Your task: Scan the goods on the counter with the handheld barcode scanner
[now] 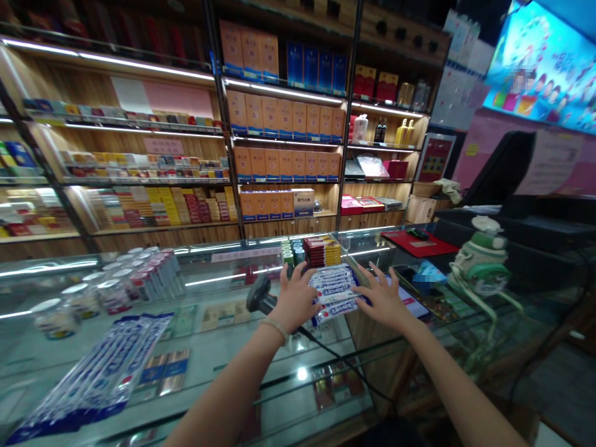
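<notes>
A small stack of blue-and-white packets [334, 287] lies on the glass counter [218, 372] in front of me. My left hand [297, 297] is at the stack's left end, fingers spread and the thumb against the packets. At the other end, my right hand [382, 299] has its fingers apart, with thumb and fingertips on or close to the packet edges. Beside my left wrist is a dark handheld scanner [261, 297] with a cable. More long blue-and-white packets [100, 366] lie fanned out at the left.
Lidded jars [114, 295] and upright small packs [156, 273] line the left of the counter. Red-and-yellow boxes [323, 249] and green cans [291, 251] stand behind the stack. A green bottle [482, 257] with a strap is at the right. Stocked shelves [284, 141] fill the back wall.
</notes>
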Tool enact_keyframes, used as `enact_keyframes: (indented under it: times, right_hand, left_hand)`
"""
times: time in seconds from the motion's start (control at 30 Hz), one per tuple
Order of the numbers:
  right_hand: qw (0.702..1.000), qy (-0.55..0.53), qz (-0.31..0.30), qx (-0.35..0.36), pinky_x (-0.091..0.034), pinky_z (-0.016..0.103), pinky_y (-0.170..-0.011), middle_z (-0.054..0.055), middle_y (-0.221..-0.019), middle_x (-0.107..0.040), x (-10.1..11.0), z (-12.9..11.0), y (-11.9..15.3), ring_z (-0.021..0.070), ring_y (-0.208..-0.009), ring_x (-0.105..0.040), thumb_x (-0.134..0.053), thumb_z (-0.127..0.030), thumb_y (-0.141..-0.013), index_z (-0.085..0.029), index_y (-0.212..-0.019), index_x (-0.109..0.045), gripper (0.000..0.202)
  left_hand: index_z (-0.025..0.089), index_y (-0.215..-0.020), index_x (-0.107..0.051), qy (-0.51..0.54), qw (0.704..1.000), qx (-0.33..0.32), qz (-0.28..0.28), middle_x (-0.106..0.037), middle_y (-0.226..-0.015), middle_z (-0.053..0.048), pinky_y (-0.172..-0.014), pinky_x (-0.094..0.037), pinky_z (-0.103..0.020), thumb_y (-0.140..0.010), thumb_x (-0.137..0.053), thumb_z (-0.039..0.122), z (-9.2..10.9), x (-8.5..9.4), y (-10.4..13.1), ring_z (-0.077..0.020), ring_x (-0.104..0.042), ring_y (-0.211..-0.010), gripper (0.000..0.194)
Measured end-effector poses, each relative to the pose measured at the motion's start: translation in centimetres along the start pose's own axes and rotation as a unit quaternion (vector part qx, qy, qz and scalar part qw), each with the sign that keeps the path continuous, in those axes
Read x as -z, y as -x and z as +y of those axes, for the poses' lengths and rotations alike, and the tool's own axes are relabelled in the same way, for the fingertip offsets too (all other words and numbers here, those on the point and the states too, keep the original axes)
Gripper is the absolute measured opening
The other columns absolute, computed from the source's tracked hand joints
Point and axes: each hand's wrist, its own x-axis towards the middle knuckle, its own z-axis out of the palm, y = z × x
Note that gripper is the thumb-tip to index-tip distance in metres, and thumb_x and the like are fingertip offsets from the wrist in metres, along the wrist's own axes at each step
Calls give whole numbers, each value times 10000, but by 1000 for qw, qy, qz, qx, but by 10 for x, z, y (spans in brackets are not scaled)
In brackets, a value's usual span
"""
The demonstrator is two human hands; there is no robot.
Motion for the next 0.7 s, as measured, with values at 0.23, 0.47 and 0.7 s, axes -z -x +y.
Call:
enact_keyframes:
  times: [0.23,0.47,0.7]
  right_hand:
    - [999,14,38,5,-104,695,-1186,-1,-1570,-492,-3,-1,-4,319,-1500,-309,-613,-356,-937,-366,-952,-786,174]
    - [995,30,93,7,-106,681,-1179,-6,-1507,-567,0,-6,-16,315,-1451,-384,-604,-297,-961,-294,-832,-752,197]
    - [993,1,116,-27,-148,652,-1159,13,-1462,-603,10,-25,-41,306,-1433,-396,-543,-315,-994,-289,-885,-740,227]
  left_hand:
    - [300,-770,-807,0,1000,-4,10,-640,-1401,-31,-1212,-102,-725,-804,-752,322,0,-3,-1,-370,-386,-1443,67]
    - [284,-790,-794,-15,999,7,50,-654,-1388,-18,-1220,-110,-719,-863,-716,320,-4,-3,-2,-352,-394,-1443,113]
    - [283,-781,-784,-26,993,61,100,-652,-1397,-16,-1181,-147,-740,-887,-701,349,-24,20,-1,-363,-413,-1422,150]
